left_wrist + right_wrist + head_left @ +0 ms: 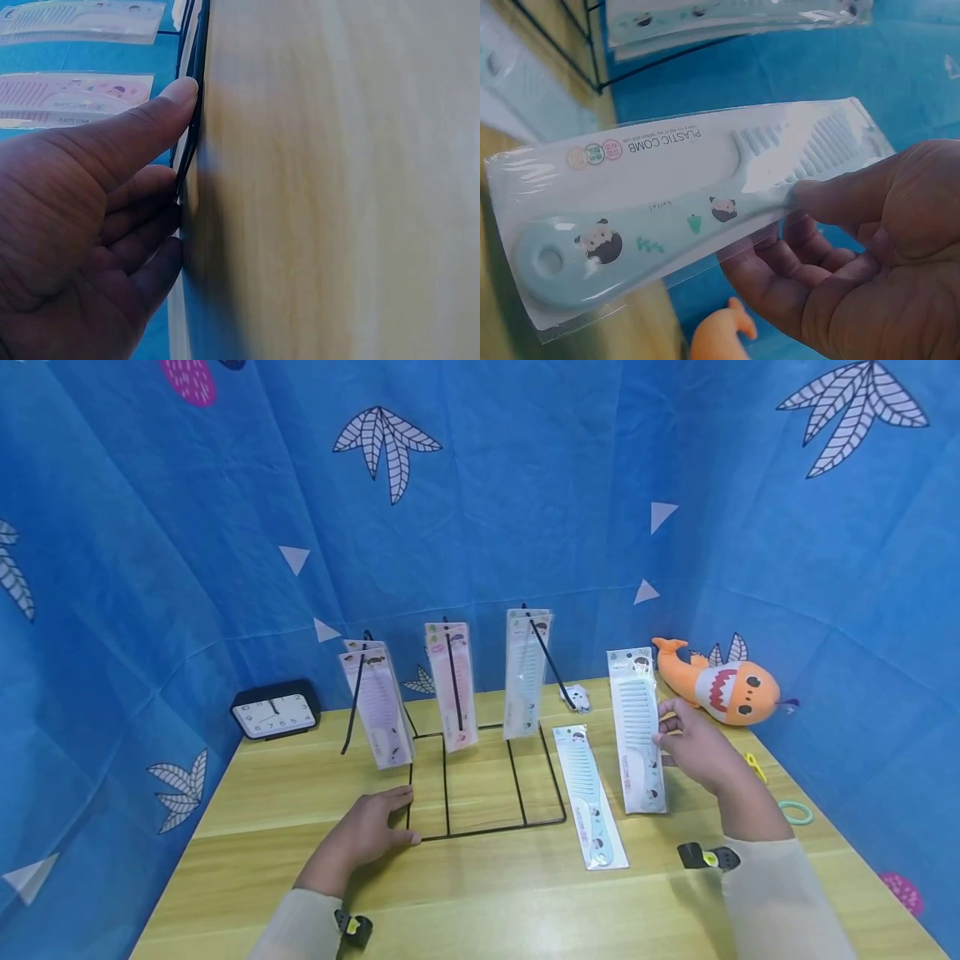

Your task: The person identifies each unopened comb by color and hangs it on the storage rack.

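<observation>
Rack (486, 827): wire stand on the table (480, 893); packaged combs already hung on all three hooks
Comb in hand (637, 739): packaged, held upright just right of the rack, pinched between thumb and fingers of the right hand (693, 743)
Left hand (371, 831): fingers pressed on the rack's base wire, steadying it
Left: a second comb (588, 793) lies flat on the table; judged two still to be hung

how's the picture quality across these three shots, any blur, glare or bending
Head view: sharp, evenly lit, wide-angle bending of the table edges. Left wrist view: the left hand looms close, tabletop smeared soft. Right wrist view: glare on the packaged comb wrapper, the orange toy below blurred.
</observation>
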A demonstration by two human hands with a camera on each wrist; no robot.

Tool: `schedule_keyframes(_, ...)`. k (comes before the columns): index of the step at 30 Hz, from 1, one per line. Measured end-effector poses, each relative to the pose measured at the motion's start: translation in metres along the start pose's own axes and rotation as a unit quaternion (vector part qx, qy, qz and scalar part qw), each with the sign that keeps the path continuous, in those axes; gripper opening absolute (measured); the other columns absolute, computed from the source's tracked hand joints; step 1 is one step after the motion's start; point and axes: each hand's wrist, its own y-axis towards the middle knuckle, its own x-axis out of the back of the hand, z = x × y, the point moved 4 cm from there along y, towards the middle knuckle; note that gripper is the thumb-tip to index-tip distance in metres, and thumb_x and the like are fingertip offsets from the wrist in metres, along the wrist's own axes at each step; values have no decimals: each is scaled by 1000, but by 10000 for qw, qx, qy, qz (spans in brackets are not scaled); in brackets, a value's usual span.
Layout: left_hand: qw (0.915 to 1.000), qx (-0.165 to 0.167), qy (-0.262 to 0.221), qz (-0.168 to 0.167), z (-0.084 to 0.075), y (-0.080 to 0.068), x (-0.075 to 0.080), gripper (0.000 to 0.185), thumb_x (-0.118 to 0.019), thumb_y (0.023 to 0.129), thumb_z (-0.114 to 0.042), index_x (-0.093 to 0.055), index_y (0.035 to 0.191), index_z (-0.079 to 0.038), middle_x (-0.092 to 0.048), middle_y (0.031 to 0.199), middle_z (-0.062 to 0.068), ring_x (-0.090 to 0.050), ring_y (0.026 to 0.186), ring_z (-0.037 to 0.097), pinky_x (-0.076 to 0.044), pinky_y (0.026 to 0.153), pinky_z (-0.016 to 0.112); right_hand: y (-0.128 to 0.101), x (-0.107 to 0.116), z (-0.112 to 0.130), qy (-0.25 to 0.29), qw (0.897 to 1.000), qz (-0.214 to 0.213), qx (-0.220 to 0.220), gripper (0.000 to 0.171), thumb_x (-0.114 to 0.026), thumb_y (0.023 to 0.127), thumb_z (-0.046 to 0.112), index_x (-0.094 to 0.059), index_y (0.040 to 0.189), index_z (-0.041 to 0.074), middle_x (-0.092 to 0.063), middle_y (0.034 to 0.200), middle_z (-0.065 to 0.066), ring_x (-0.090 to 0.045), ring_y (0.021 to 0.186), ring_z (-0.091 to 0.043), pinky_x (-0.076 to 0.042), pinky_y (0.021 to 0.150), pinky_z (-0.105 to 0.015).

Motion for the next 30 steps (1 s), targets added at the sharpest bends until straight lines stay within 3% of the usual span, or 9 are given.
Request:
schedule_keyframes(7, 10000, -21, -63, -18, 1, -1, 0, 71, -90, 91, -26, -62, 152, -2, -54, 167, 12, -45, 157, 41, -39, 130, 58, -12, -1, 20, 16, 9980, -92, 626, 29, -48, 114, 4, -42, 142, -2, -52, 141, -27, -58, 133, -46, -64, 104, -56)
schedule_keyframes(14, 10000, -28, -64, -17, 1, -2, 0, 72, -91, 90, -28, -63, 151, -1, -54, 166, 12, -46, 156, 42, -39, 129, 59, -28, -4, 38, -70, 9851, -86, 1714, 27, -57, 109, -2, -52, 135, 1, -61, 140, -22, -64, 131, -43, -66, 98, -35)
schedule_keyframes(18, 10000, -16, -58, -12, 1, -2, 0, 72, -91, 91, -27, -63, 151, -1, -54, 166, 12, -46, 157, 41, -39, 130, 59, -35, -5, 46, 127, 9730, 24, 2303, 23, -59, 106, -7, -56, 128, 0, -63, 137, -20, -69, 117, -26, -65, 91, -23)
schedule_keyframes(22, 10000, -7, -52, -13, 1, -2, 0, 72, -91, 91, -27, -63, 152, -1, -54, 166, 12, -46, 157, 41, -39, 130, 58, -41, -6, 52, 292, 9574, 217, 2863, 22, -61, 104, -11, -61, 123, 0, -65, 133, -7, -71, 113, -9, -65, 90, -24)
schedule_keyframes(25, 10000, -14, -55, -21, 1, -2, 0, 72, -91, 91, -27, -62, 152, -1, -54, 167, 12, -45, 157, 41, -39, 130, 58, -43, -7, 55, 270, 9526, 353, 3009, 23, -62, 103, -11, -64, 120, 3, -67, 128, 1, -72, 112, -7, -65, 90, -24)
schedule_keyframes(30, 10000, -39, -45, -23, 0, -2, 0, 72, -91, 91, -28, -63, 151, -1, -54, 166, 12, -46, 156, 41, -39, 130, 58, -49, -12, 61, 66, 9576, 534, 2831, 23, -63, 104, -7, -67, 123, 6, -68, 127, -8, -72, 113, -15, -65, 90, -25)
